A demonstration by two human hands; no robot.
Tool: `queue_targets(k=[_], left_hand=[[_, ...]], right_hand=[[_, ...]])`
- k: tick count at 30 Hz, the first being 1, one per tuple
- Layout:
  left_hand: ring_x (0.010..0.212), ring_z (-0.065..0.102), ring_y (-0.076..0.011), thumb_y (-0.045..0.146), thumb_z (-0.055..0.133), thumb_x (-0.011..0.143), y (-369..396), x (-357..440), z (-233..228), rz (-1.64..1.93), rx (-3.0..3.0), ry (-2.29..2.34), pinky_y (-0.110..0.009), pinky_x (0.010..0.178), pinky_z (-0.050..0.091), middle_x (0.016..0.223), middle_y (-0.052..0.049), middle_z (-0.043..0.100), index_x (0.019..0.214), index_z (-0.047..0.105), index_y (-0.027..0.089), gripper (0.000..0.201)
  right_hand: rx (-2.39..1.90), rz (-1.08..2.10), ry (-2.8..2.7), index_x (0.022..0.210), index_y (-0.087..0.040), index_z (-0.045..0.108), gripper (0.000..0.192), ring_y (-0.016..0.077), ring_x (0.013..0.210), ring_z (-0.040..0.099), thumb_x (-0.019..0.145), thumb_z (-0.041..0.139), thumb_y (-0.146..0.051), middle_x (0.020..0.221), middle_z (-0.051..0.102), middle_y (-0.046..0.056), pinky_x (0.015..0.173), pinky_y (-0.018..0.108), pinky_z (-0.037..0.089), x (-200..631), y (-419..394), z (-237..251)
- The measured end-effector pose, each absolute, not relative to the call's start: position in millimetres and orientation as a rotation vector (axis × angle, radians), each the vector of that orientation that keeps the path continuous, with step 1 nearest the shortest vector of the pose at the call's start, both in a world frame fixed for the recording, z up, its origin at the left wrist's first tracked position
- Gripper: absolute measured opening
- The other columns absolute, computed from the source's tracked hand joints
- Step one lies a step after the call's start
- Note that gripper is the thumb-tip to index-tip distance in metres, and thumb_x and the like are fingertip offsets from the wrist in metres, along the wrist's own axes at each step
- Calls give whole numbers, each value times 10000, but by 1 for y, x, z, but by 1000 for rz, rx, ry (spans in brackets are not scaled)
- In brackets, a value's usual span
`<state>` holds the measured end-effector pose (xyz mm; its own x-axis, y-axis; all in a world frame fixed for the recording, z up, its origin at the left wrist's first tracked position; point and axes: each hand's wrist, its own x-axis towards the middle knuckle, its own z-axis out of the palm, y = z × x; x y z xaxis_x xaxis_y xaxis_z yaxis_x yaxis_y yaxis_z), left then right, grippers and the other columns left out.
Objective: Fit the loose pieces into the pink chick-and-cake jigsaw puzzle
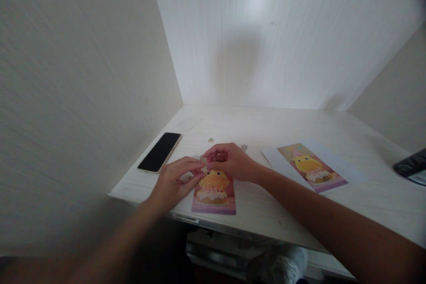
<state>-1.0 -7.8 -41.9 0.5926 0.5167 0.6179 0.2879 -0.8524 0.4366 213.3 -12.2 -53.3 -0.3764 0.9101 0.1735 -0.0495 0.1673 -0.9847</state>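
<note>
A partly assembled jigsaw puzzle (214,193) lies near the table's front edge, showing a yellow cartoon figure behind a cake with candles. My left hand (175,182) is at its upper left side, with thumb and fingertips curled together; whatever they pinch is hidden. From the right, my right hand (233,162) reaches over the puzzle's upper edge, its fingers closed on a small jigsaw piece (203,159), mostly covered. The fingertips of both hands almost meet there. Beyond them lie a loose piece (211,140) and a small cluster of pieces (244,147).
Left of the puzzle rests a phone (160,151) with a dark screen. A printed picture (313,167) of the same figure lies on the right, on a white sheet (271,158). At the far right is a black object (411,166). Pale panels enclose the table (259,213).
</note>
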Motion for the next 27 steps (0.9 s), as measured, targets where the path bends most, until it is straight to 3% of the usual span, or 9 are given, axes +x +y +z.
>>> queue_targets(k=[7, 14, 18, 21, 27], left_hand=[[952, 657, -149, 162, 647, 838, -8, 2, -40, 1118, 2689, 617, -260, 811, 542, 1060, -51, 693, 1014, 695, 212, 190], [919, 662, -191, 258, 614, 871, 5, 12, -38, 923, 2838, 739, -350, 830, 526, 984, -47, 717, 940, 721, 201, 140], [910, 661, -203, 280, 598, 880, 13, 18, -42, 871, 2881, 809, -379, 843, 500, 956, -38, 724, 922, 727, 208, 153], [926, 655, -198, 293, 598, 879, 16, 19, -46, 830, 2856, 863, -377, 861, 488, 968, -29, 723, 927, 728, 220, 157], [931, 640, -195, 286, 611, 865, 16, 21, -47, 800, 2793, 919, -369, 859, 486, 982, -27, 718, 918, 732, 221, 147]], right_hand=[[-873, 1298, -1570, 981, -149, 650, 248, 149, 741, 644, 745, 728, -156, 856, 680, 46, 667, 267, 523, 215, -10, -54], [-1292, 562, -1625, 927, -122, 675, 109, 159, 667, 611, 827, 634, -141, 762, 666, 51, 611, 277, 483, 230, -3, -48], [-1235, 455, -2080, 914, -156, 701, 109, 183, 795, 608, 820, 697, -210, 875, 668, 59, 731, 308, 474, 248, -4, -45], [-1094, 414, -2338, 962, -174, 707, 248, 221, 948, 580, 770, 777, -312, 1009, 642, 82, 857, 345, 447, 256, -5, -44], [-1115, 400, -2423, 945, -179, 724, 288, 244, 955, 575, 751, 793, -381, 1059, 624, 93, 875, 363, 438, 258, -4, -43]])
